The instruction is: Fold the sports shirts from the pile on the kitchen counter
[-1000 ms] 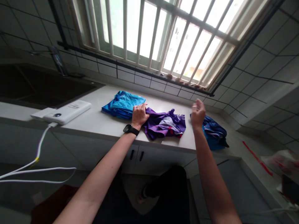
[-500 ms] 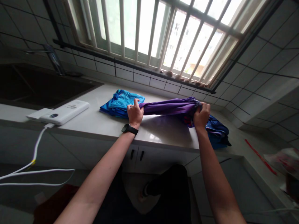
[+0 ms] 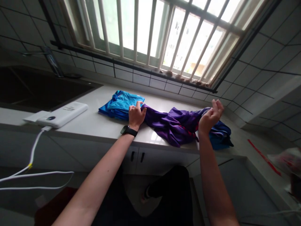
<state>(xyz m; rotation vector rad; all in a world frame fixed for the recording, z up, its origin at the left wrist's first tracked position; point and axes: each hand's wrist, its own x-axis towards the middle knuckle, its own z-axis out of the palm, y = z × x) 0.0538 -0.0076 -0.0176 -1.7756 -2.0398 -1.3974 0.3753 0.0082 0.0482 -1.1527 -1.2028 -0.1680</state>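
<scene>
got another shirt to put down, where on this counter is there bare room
Bare counter lies between the white power bank and the folded blue garment. Further right is crowded: left hand pins the purple garment, which runs to the right hand and dark blue pile.

I could read nothing; the small print on the white power bank at left was blurred.

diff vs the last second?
The purple garment, crumpled a second ago, then stretched taut between both hands, now sags spread on the counter. The right hand grabbed its right end, then let go and lifted. The left hand keeps gripping the left end. Blue folded garment, dark blue garment and power bank unchanged.
</scene>
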